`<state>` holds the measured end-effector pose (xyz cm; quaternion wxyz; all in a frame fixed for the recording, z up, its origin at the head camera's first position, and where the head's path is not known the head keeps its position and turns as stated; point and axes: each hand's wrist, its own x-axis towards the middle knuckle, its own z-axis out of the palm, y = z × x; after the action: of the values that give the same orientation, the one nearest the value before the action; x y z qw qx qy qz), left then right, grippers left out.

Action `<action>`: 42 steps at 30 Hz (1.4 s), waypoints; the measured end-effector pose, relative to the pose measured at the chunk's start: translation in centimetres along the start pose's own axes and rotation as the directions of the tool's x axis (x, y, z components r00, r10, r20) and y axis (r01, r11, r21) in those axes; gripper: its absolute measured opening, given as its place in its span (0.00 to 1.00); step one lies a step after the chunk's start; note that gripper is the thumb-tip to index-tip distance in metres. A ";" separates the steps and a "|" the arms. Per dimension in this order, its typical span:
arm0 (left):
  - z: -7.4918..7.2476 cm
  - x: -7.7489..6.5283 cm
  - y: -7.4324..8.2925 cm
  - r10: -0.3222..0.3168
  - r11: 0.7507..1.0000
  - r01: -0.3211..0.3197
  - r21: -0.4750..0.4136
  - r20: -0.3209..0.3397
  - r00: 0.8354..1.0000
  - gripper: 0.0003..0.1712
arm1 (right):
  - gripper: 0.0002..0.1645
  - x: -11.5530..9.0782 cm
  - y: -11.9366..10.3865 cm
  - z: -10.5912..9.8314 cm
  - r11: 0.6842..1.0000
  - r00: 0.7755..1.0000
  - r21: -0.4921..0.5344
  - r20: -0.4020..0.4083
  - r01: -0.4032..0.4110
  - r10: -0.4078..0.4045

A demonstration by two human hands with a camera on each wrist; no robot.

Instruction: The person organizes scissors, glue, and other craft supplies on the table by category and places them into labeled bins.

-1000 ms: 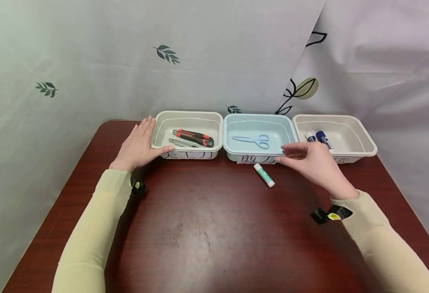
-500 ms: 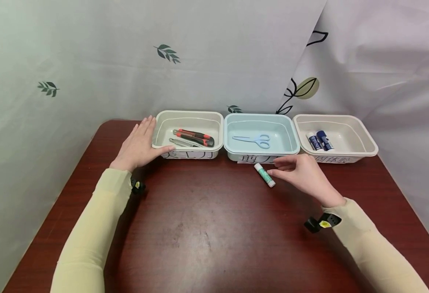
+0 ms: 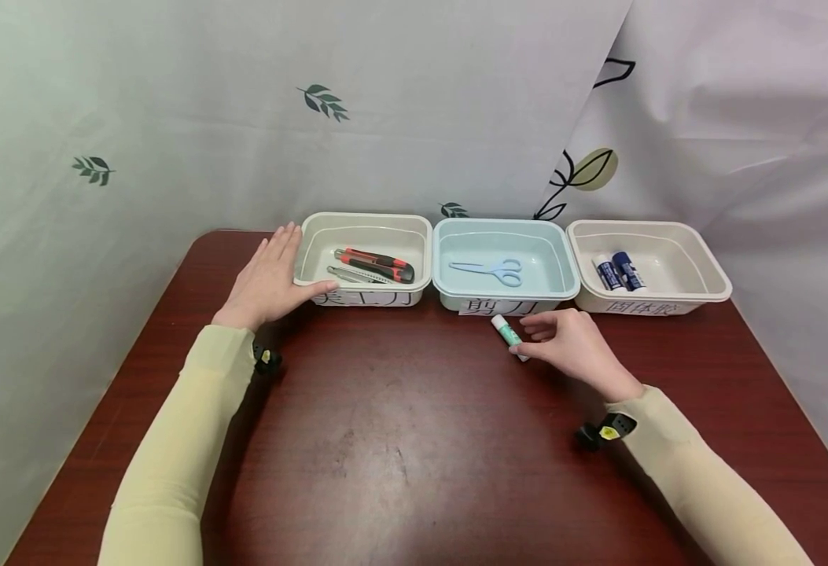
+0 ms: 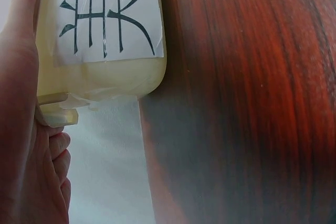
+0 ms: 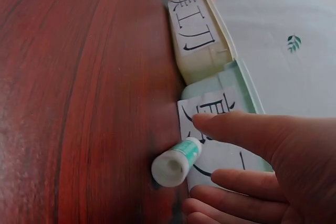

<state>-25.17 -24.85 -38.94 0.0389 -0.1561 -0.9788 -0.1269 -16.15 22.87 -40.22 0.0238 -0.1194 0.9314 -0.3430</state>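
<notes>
A green and white glue stick [image 3: 504,329] lies on the table in front of the middle blue bin [image 3: 449,294]. My right hand [image 3: 575,347] reaches over its near end, thumb and fingers apart. In the right wrist view the glue stick [image 5: 177,162] shows in front of the gap between thumb and fingers, with no grip on it. My left hand [image 3: 261,281] rests at the left end of the left cream bin [image 3: 417,295], fingers straight along the side, thumb over the front rim. That bin holds utility knives [image 3: 374,265].
Blue scissors [image 3: 496,271] lie in the middle bin. The right cream bin [image 3: 697,275] holds two dark blue glue sticks [image 3: 628,271]. The bins stand side by side, paper labels in front, near the patterned curtain [image 3: 385,141]. The brown table [image 3: 385,440] extends towards me.
My right hand has moved left and towards me, from the front of the bins down to the green glue stick. My left hand has stayed put.
</notes>
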 end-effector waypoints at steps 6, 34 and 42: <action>0.0 0.0 0.0 -0.005 1.000 0.005 0.000 0.004 1.000 0.70 | 0.27 0.6 0.0 0.6 1.000 1.000 0.008 -0.005 0.015 -0.015; -0.1 0.1 0.0 -0.016 1.000 0.017 -0.015 0.015 1.000 0.71 | 0.17 1.1 -0.2 1.8 0.999 0.999 -0.001 -0.015 0.033 -0.033; 0.0 0.1 0.0 -0.013 1.000 0.013 -0.013 0.012 1.000 0.71 | 0.16 0.8 -0.2 1.8 0.999 0.998 -0.005 -0.021 0.053 -0.053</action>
<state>-25.25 -24.83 -38.98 0.0315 -0.1509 -0.9791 -0.1326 -16.70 21.36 -41.45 0.0046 -0.1403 0.9289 -0.3428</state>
